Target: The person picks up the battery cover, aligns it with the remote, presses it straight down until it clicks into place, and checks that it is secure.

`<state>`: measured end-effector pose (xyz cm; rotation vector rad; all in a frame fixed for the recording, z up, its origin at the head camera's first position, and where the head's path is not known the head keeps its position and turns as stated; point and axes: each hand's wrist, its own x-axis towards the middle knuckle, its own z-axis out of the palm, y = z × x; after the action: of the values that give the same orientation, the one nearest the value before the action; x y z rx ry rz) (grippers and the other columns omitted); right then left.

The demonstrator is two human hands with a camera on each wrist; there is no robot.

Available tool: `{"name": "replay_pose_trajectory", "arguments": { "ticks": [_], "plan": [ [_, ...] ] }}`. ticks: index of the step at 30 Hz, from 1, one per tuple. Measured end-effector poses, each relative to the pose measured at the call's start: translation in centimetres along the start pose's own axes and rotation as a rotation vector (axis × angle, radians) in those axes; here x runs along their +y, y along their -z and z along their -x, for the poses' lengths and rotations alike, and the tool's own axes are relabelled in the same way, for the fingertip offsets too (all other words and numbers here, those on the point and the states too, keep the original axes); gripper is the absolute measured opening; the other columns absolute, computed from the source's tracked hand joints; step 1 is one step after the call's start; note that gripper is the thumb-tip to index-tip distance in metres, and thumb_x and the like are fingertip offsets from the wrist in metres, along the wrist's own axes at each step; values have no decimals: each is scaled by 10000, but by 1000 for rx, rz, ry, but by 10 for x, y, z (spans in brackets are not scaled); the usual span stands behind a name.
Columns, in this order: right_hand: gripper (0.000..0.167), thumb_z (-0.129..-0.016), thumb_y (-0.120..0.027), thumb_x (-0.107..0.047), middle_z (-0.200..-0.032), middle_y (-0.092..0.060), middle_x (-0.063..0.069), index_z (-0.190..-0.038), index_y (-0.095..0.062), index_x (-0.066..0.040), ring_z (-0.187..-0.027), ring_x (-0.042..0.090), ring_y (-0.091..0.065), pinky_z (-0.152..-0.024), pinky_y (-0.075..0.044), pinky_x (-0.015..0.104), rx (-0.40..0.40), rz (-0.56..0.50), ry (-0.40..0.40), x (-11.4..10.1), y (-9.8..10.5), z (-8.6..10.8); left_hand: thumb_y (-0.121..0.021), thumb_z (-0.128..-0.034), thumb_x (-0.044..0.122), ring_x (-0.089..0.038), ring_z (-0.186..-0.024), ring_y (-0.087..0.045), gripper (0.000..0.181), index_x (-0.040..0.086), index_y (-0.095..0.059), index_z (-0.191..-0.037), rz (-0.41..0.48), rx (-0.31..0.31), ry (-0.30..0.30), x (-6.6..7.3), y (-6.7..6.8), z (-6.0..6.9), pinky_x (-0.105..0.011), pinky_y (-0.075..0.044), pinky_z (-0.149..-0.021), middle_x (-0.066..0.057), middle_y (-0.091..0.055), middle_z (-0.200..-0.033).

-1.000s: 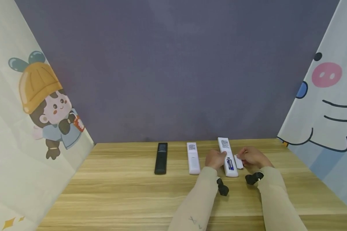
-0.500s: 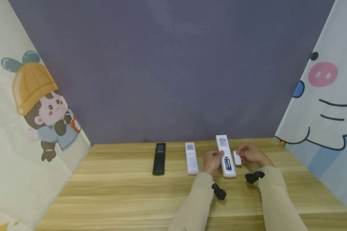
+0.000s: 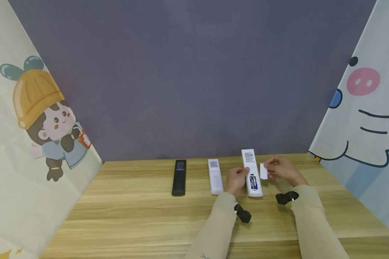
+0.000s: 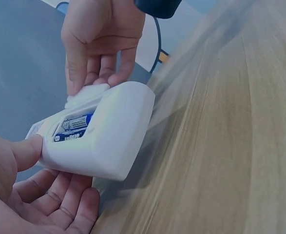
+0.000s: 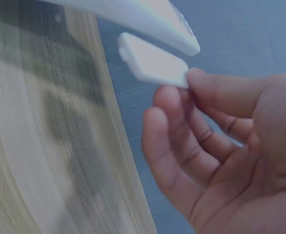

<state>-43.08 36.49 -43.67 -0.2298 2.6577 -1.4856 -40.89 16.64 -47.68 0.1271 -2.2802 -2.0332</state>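
Observation:
My left hand (image 3: 236, 180) holds a white remote control (image 3: 250, 163), thumb on its back and fingers beneath it. The remote's back faces up with its battery compartment uncovered. Two blue batteries (image 4: 76, 127) lie side by side in that compartment. Just right of the remote, my right hand (image 3: 282, 169) pinches a small white battery cover (image 5: 155, 61) between thumb and fingertips. In the head view the cover (image 3: 263, 171) is apart from the remote, close to its right edge.
On the wooden table (image 3: 142, 219), a second white remote (image 3: 215, 178) lies back up, left of my left hand. A black remote (image 3: 179, 178) lies farther left. A dark grey panel (image 3: 194, 79) rises behind the table, with printed cloths at both sides.
The battery cover has risen slightly and turned more upright in my right hand. The held remote has shifted a little up and left with my left hand.

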Motion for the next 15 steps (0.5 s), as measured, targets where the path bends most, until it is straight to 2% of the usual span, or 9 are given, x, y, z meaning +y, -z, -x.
{"name": "replay_pose_trajectory", "arguments": {
  "ticks": [6, 15],
  "plan": [
    [258, -1011, -634, -136, -941, -679, 72, -1155, -584, 73, -801, 143, -654, -771, -617, 387, 13, -29, 59, -6, 3, 3, -701, -977, 253, -100, -816, -593, 256, 19, -771, -1053, 65, -21, 2, 0, 3, -1, -273, -515, -770, -52, -723, -918],
    [299, -995, -678, -225, -969, -704, 89, -1131, -602, 30, -833, 189, -684, -799, -611, 448, -15, -18, 91, -8, 9, 8, -715, -967, 235, -107, -794, -583, 231, 20, -774, -1029, 132, -45, 21, 0, 3, 0, -231, -468, -706, -41, -716, -905]
  ]
}}
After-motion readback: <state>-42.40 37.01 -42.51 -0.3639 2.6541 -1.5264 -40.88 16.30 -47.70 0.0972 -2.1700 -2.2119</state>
